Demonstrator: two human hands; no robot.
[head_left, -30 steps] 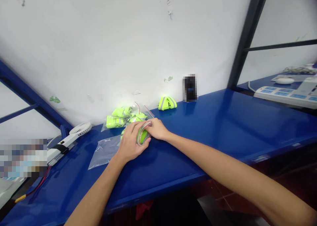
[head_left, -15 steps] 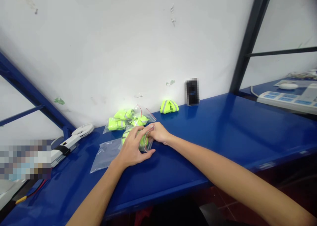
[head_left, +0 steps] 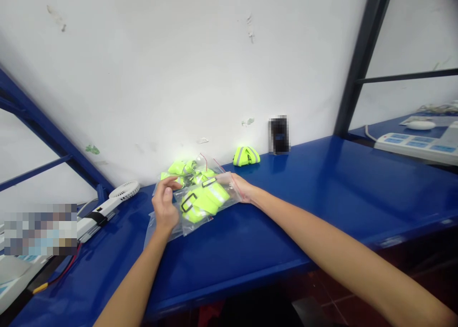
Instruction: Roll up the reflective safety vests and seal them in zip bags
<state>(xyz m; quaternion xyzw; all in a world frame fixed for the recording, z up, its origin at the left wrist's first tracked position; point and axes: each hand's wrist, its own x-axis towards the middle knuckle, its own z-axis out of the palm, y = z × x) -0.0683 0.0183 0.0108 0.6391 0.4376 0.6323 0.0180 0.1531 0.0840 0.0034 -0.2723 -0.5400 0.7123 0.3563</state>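
Note:
A clear zip bag (head_left: 234,189) holds a folded fluorescent yellow reflective strap (head_left: 203,204) with silver bands and black buckles. My right hand (head_left: 245,188) grips the bag at its red-lined zip end; the fingertips are hidden behind the plastic. Beside the bag's other end is my left hand (head_left: 166,207), open, its fingers curved and nothing gripped in them. Under the left wrist and the filled bag lies a flat clear bag (head_left: 150,229). Just behind, several bagged yellow straps (head_left: 182,167) are piled against the wall.
An unbagged folded yellow strap (head_left: 246,156) stands by the wall, near a blurred dark upright object (head_left: 279,135). A white handheld fan (head_left: 125,189) and a power strip (head_left: 21,269) with wires lie to the left. Another power strip (head_left: 415,143) is at the right, beyond a dark metal post (head_left: 358,64).
The filled bag has come out from under my left hand and now lies spread flat in view. My left hand has moved left and let go; my right hand keeps the zip end.

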